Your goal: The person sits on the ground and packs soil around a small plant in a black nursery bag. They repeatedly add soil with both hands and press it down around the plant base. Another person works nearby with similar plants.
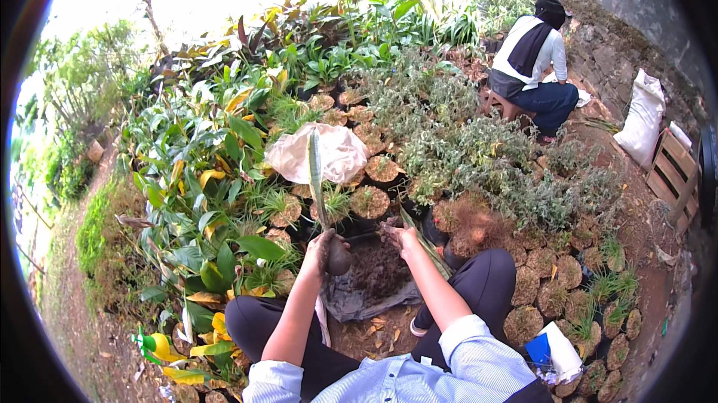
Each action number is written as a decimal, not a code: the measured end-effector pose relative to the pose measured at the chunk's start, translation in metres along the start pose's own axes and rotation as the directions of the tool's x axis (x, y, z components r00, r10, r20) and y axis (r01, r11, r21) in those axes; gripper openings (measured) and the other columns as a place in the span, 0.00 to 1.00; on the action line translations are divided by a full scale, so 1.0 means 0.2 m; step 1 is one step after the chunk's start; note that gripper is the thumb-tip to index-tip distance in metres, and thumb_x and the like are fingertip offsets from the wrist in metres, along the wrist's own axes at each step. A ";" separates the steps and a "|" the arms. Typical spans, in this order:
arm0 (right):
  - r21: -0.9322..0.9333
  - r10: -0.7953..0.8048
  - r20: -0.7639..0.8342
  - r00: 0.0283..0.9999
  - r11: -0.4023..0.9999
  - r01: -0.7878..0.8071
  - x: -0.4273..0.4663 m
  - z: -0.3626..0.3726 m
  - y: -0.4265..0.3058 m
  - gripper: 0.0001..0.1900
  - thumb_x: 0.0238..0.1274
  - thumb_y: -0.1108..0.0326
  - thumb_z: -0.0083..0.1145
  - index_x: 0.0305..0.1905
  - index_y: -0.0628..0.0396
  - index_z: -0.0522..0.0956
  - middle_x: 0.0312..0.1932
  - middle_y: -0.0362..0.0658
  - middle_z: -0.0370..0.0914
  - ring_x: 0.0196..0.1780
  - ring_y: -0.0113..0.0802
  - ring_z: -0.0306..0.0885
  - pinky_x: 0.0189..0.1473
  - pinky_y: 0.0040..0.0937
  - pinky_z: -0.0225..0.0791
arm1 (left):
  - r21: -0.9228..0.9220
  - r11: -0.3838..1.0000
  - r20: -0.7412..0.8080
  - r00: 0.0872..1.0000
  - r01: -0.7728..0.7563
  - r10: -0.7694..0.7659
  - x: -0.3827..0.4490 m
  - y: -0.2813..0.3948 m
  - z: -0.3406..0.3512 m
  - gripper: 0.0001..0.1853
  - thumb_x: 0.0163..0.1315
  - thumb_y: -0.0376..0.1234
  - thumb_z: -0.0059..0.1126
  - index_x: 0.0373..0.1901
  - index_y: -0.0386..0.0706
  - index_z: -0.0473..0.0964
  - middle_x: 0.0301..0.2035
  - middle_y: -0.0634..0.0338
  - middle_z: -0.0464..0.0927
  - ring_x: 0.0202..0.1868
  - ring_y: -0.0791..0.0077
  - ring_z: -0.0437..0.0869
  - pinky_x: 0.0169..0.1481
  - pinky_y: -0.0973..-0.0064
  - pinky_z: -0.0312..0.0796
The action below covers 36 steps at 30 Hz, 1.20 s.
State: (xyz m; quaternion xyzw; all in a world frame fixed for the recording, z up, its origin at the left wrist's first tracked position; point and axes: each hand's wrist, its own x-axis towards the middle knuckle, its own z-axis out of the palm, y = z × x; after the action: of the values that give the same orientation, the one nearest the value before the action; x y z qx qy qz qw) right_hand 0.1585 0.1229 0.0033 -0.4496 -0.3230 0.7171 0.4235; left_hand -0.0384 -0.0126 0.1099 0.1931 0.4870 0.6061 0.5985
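My left hand [325, 249], smeared with soil, grips a smooth, dark brown, rounded ball [339, 258], apparently packed soil. Upright above that hand stands a snake plant leaf [316, 178]; its base is hidden by the fingers. My right hand [397, 235] is raised opposite, fingers apart and dirty, with nothing visible in it. Between and below the hands, loose dark soil [384, 271] is heaped on a black plastic sheet [350, 305]. More long snake plant leaves [432, 249] lie beside my right forearm, against my right knee.
A crumpled whitish plastic bag [291, 153] lies among potted plants ahead. Reddish-brown fibre [479, 221] sits right of my knee. A yellow-green spray bottle [160, 345] is at left. Another person [530, 61] sits far right near a white sack [642, 117] and wooden crate [673, 173].
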 end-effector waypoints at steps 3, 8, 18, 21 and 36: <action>0.101 0.003 0.039 0.999 0.995 -0.007 -0.03 0.01 0.00 0.16 0.51 0.72 0.63 0.46 0.56 0.74 0.38 0.42 0.81 0.35 0.30 0.79 0.35 0.27 0.70 | 0.008 1.000 -0.012 1.000 -0.012 0.013 0.00 -0.01 -0.01 0.15 0.64 0.39 0.47 0.31 0.34 0.73 0.26 0.50 0.79 0.27 0.65 0.81 0.32 0.72 0.75; 0.014 0.132 -0.047 0.990 0.991 -0.132 0.00 -0.01 0.00 0.22 0.53 0.68 0.62 0.54 0.56 0.70 0.40 0.42 0.81 0.39 0.30 0.78 0.42 0.30 0.69 | 0.054 0.998 -0.021 1.000 0.019 -0.018 -0.01 0.01 0.01 0.16 0.65 0.39 0.46 0.31 0.34 0.73 0.26 0.50 0.79 0.27 0.65 0.81 0.32 0.72 0.75; 0.162 0.096 0.119 0.988 0.980 -0.114 0.07 -0.13 0.04 0.15 0.61 0.64 0.49 0.50 0.60 0.70 0.40 0.46 0.78 0.38 0.40 0.80 0.33 0.31 0.75 | 0.043 0.999 -0.001 1.000 -0.006 0.006 -0.01 0.00 0.01 0.15 0.64 0.38 0.47 0.31 0.34 0.74 0.26 0.51 0.79 0.27 0.66 0.81 0.33 0.73 0.75; 0.182 0.090 0.131 0.987 0.977 -0.113 0.06 -0.11 0.04 0.20 0.62 0.61 0.47 0.55 0.62 0.67 0.53 0.53 0.71 0.44 0.51 0.79 0.39 0.39 0.77 | 0.043 0.999 -0.004 1.000 0.002 -0.002 -0.01 0.00 0.00 0.15 0.64 0.39 0.48 0.31 0.34 0.73 0.26 0.51 0.79 0.27 0.66 0.81 0.33 0.73 0.75; 0.081 0.041 0.320 0.947 0.994 -0.070 -0.01 -0.11 -0.07 0.23 0.61 0.60 0.49 0.59 0.57 0.66 0.61 0.46 0.65 0.52 0.40 0.76 0.41 0.29 0.75 | 0.006 1.000 0.011 1.000 0.010 -0.010 0.01 -0.03 -0.03 0.15 0.64 0.39 0.48 0.32 0.34 0.73 0.26 0.50 0.79 0.27 0.65 0.81 0.32 0.71 0.76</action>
State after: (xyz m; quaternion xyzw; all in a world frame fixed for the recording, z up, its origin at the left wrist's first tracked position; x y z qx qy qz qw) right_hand 0.1830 0.1286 0.0078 -0.3173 -0.3412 0.8057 0.3656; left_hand -0.0396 -0.0132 0.1011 0.1958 0.4864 0.6006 0.6036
